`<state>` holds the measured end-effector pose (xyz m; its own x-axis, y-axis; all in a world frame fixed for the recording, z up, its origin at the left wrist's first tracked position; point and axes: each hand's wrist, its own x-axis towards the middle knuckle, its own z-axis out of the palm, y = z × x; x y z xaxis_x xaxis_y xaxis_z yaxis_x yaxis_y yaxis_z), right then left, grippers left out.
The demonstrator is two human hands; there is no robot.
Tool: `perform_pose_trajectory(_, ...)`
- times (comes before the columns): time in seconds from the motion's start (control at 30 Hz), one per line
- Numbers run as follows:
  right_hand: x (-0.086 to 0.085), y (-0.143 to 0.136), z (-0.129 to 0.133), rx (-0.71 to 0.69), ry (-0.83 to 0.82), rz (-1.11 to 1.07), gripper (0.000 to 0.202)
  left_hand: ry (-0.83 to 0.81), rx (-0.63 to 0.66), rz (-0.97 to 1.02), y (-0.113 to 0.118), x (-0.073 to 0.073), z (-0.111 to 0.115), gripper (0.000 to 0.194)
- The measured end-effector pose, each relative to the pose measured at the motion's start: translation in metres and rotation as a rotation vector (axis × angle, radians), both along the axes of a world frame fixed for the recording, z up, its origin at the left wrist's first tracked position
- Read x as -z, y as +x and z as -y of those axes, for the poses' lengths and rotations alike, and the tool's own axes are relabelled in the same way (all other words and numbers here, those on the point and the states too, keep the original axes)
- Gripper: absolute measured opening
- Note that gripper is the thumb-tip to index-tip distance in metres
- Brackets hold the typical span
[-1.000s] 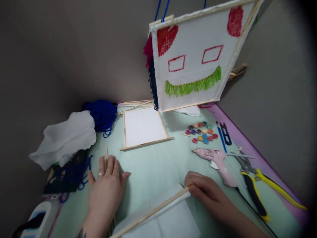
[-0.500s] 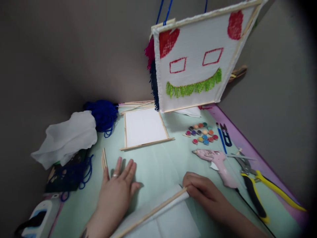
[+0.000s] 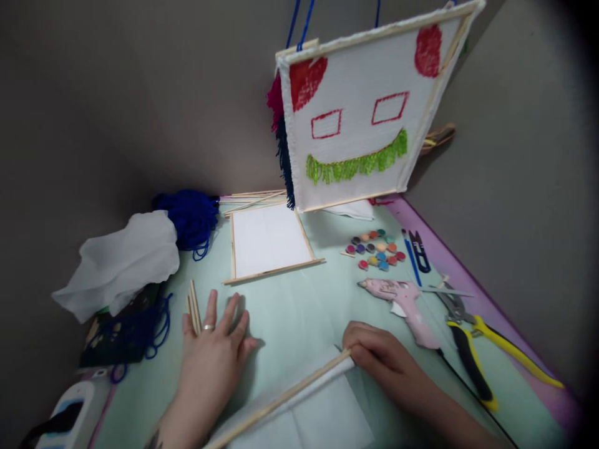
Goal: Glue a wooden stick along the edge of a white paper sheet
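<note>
My left hand (image 3: 213,352) lies palm down with its fingers spread, beside a few short wooden sticks (image 3: 193,305) that show between and above its fingers. A ring is on one finger. At the right, my right hand (image 3: 379,355) is closed on the upper end of a long wooden stick (image 3: 285,396). That stick runs slantwise along the edge of a white cloth (image 3: 327,408), which leaves the view at the bottom. Beyond my hands, a white sheet in a wooden frame (image 3: 269,240) rests on the pale green table cover (image 3: 281,318).
A decorated white panel (image 3: 350,143) hangs on blue cords at the back. Paint pots (image 3: 381,247), a pink glue gun (image 3: 407,305), pliers (image 3: 472,330) and snips (image 3: 420,252) lie at right. Blue yarn (image 3: 189,218) and crumpled white cloth (image 3: 126,255) are at left.
My left hand has shifted slightly left and its fingers are spread wider, now over the lower ends of the short sticks. My right hand keeps its hold. The whole view has shifted a little.
</note>
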<state>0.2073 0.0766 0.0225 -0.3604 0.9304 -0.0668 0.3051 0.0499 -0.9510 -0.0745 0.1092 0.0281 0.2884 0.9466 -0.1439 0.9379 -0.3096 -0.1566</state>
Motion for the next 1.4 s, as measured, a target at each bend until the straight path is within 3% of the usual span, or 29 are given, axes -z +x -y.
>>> perform_pose_trajectory(0.17,0.002,-0.002,0.001,-0.017,-0.009,0.001,0.036,0.059,-0.076,0.036,-0.001,0.001,0.001,0.034)
perform_pose_trajectory(0.33,0.004,-0.002,0.000,-0.002,0.012,0.000,0.037,-0.035,0.076,0.135,-0.006,0.003,0.001,0.032)
perform_pose_trajectory(0.53,0.006,-0.001,0.001,-0.007,0.011,0.015,0.037,0.045,-0.096,0.116,-0.009,0.003,0.002,0.030)
perform_pose_trajectory(0.73,0.006,-0.001,0.001,-0.038,-0.004,0.027,0.039,0.069,0.023,0.191,-0.007,0.007,0.003,0.027)
perform_pose_trajectory(1.4,0.002,-0.001,0.001,-0.042,-0.015,0.059,0.038,0.083,0.026,0.224,-0.010,0.010,0.002,0.029)
